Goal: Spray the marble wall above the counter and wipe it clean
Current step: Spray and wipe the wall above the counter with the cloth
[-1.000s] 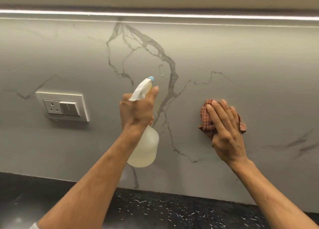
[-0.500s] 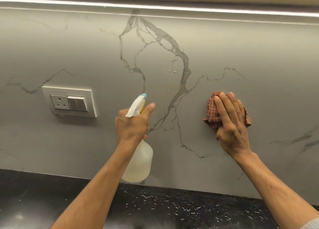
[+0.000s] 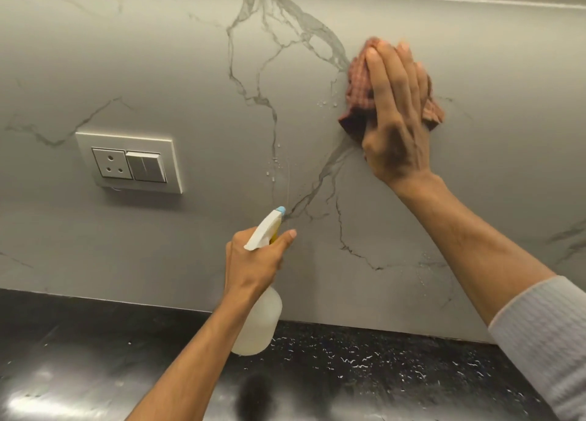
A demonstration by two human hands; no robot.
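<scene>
Right hand [image 3: 396, 129] slid cloth [image 3: 356, 91] up the wall [image 3: 158, 72].

Two hands: the left hand [image 3: 253, 262] and the right hand [image 3: 396, 116]. One spray bottle [image 3: 258, 322] at lower centre, one checked cloth [image 3: 358, 84] upper right, one socket-and-switch plate [image 3: 130, 164] at left, one grey sleeve [image 3: 545, 335], one black desk [image 3: 95, 341].

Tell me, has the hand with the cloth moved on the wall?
Yes. The right hand and cloth went up the marble wall, toward the dark vein's top.
</scene>
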